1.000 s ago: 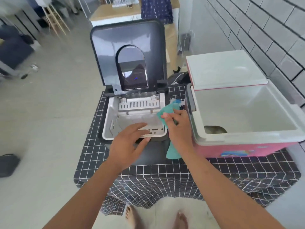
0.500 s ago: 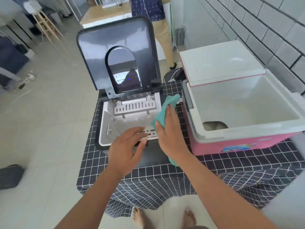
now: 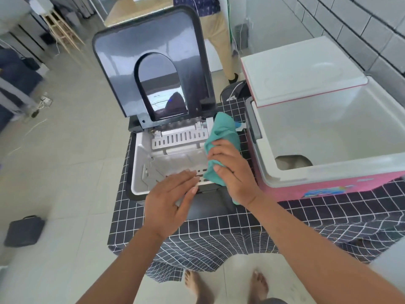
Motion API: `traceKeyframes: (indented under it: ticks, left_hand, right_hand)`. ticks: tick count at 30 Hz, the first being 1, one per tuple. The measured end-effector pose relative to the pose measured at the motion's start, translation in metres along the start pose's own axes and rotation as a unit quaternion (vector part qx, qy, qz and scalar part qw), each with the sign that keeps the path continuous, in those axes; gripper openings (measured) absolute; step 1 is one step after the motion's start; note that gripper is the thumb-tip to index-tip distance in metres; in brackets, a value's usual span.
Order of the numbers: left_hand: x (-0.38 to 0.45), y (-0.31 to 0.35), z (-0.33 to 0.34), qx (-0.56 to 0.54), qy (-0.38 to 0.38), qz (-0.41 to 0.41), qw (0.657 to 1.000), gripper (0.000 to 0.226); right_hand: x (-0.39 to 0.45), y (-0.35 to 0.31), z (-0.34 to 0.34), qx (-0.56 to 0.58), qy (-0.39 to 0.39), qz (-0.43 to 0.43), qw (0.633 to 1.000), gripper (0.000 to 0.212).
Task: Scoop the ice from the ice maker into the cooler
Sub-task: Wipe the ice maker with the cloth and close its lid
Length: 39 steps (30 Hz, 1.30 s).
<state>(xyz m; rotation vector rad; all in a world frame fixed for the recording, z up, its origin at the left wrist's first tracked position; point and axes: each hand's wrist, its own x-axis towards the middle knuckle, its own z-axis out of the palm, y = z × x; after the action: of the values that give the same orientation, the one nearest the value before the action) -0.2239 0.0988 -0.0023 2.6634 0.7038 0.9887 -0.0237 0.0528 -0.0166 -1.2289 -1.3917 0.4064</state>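
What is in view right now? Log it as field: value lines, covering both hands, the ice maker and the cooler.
left hand: open, fingers flat on the ice maker's front rim
right hand: grips the cloth at the ice maker's right edge
ice maker: lid raised, white basket exposed, no ice visible
cooler: pink, right of the ice maker, lid open
surface: checked tablecloth
scoop: none visible

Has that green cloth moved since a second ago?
Yes. The green cloth, held by the right hand, has moved inward over the ice maker rim, away from the cooler.
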Motion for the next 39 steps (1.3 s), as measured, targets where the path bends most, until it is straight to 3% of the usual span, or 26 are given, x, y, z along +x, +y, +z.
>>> traceKeyframes:
  ticks: [3, 8, 13, 16, 18, 21, 28, 31, 34, 39]
  left_hand:
    - [0.001, -0.003, 0.002, 0.006, 0.018, 0.055, 0.998, 0.021]
    - [-0.001, -0.005, 0.003, 0.000, 0.021, 0.063, 0.998, 0.022]
    - [0.000, -0.002, 0.002, -0.007, 0.022, 0.064, 0.998, 0.022]
    - [0.000, -0.002, 0.001, -0.004, 0.023, 0.071, 0.997, 0.022]
    - [0.002, -0.001, 0.001, -0.001, 0.021, 0.066, 0.998, 0.021]
    - [0.002, 0.001, 0.001, -0.007, 0.023, 0.055, 0.998, 0.020]
    - [0.000, 0.002, 0.000, -0.007, 0.018, 0.040, 0.999, 0.020]
    - [0.001, 0.003, -0.001, -0.009, 0.019, 0.042, 0.999, 0.020]
    - [0.001, 0.003, -0.002, -0.011, 0.018, 0.035, 0.999, 0.021]
    - [0.000, 0.001, 0.001, -0.034, 0.026, 0.024, 0.999, 0.019]
  right_hand:
    - [0.017, 0.008, -0.006, -0.004, -0.033, -0.035, 0.999, 0.017]
    - [0.056, 0.015, -0.015, -0.023, -0.035, 0.035, 0.999, 0.019]
    - [0.028, 0.002, -0.007, 0.031, -0.019, 0.077, 0.996, 0.019]
    - [-0.003, -0.001, -0.006, -0.009, -0.058, 0.002, 0.998, 0.015]
    - [0.024, 0.007, -0.011, -0.025, -0.078, 0.010, 0.997, 0.017]
    - [0.066, 0.010, -0.019, 0.007, -0.048, 0.082, 0.995, 0.023]
    - [0.028, 0.001, -0.008, 0.009, -0.031, 0.091, 0.995, 0.021]
    - [-0.029, -0.012, 0.006, -0.002, -0.025, 0.032, 0.999, 0.021]
    - [-0.014, -0.006, 0.000, 0.011, -0.047, 0.009, 0.999, 0.019]
    - [0.061, 0.009, -0.012, 0.110, -0.001, 0.149, 0.983, 0.026]
